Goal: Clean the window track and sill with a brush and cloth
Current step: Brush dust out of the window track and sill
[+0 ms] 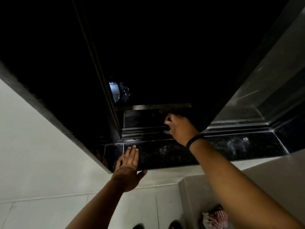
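Note:
A dark polished stone sill (222,147) runs across the middle, with pale dusty smears on it. Behind it lie the metal window track rails (142,132). My left hand (127,164) rests flat on the sill's front edge, fingers spread, thumb hooked under the lip. Over the track, my right hand (179,128) is curled around a small dark object, which looks like a brush (166,123); most of it is hidden by the fingers. A black band circles that wrist. A red-and-white striped cloth (214,216) lies crumpled on a low ledge at the bottom right.
The sliding window frame (115,123) stands upright left of the track, and the opening beyond is black. A reflective glass pane (264,90) rises on the right. White wall and floor tiles (49,162) lie below the sill. My dark shoes (175,225) show at the bottom.

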